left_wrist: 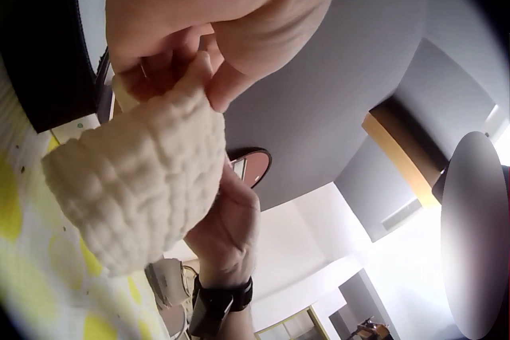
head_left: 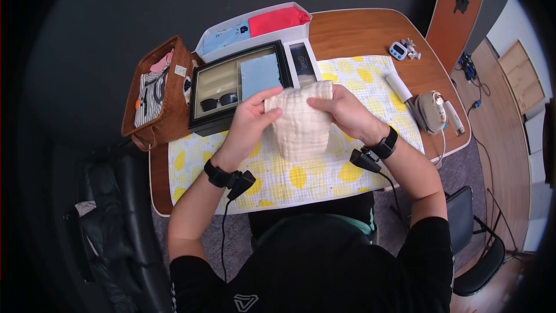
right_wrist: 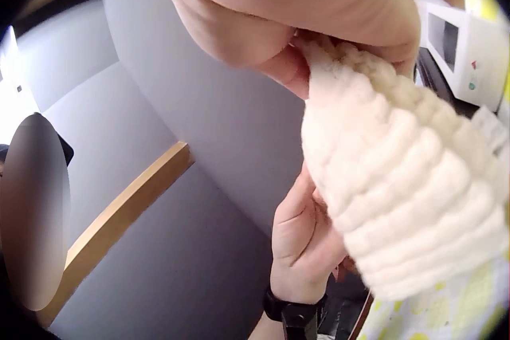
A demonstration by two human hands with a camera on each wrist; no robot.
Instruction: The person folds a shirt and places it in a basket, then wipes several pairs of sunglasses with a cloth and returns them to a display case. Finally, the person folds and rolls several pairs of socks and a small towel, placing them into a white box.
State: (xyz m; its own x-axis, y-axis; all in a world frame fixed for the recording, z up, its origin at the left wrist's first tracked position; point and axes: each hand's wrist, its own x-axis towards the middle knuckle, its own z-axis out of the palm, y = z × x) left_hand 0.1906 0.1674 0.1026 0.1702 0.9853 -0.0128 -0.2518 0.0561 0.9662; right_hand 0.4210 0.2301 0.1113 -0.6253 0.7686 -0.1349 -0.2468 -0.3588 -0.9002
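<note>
A cream, crinkled gauze cloth [head_left: 302, 130], folded into a thick pad, hangs between both hands over the lemon-print mat [head_left: 296, 182]. My left hand [head_left: 253, 117] pinches its upper left corner, thumb on the near face. At the upper right corner, my right hand [head_left: 352, 116] grips it the same way. In the left wrist view the cloth [left_wrist: 147, 176] droops below the left hand [left_wrist: 231, 13], its layers bunched. The right wrist view shows the cloth [right_wrist: 406, 188] held under the right hand [right_wrist: 319, 5], its fingers partly hidden behind the fabric.
Behind the hands stands a black compartment case [head_left: 200, 123] with sunglasses [head_left: 219, 102] and a light blue cloth [head_left: 259, 75]. Around it are a wicker basket [head_left: 168, 101] of clothes, a white tray [head_left: 231, 48] with folded garments and a white box [head_left: 313, 52]. A timer [head_left: 398, 51] and beige pouch [head_left: 430, 113] lie right.
</note>
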